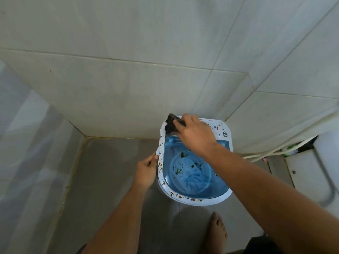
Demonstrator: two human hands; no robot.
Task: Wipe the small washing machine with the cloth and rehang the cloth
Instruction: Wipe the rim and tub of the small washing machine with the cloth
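A small white washing machine (198,198) with a clear blue lid stands on the floor in a tiled corner. Brown and red specks dot its white rim, and dark bits lie on the lid. My right hand (196,133) presses a dark cloth (171,123) onto the machine's back left corner. My left hand (146,171) grips the machine's left rim, thumb on top. A round knob (225,134) sits at the back right of the top panel.
Grey tiled walls (128,79) close in behind and to the left. A pale hose (275,153) runs along the right wall beside a white fixture (311,173). My bare foot (218,233) stands on the grey floor just in front of the machine.
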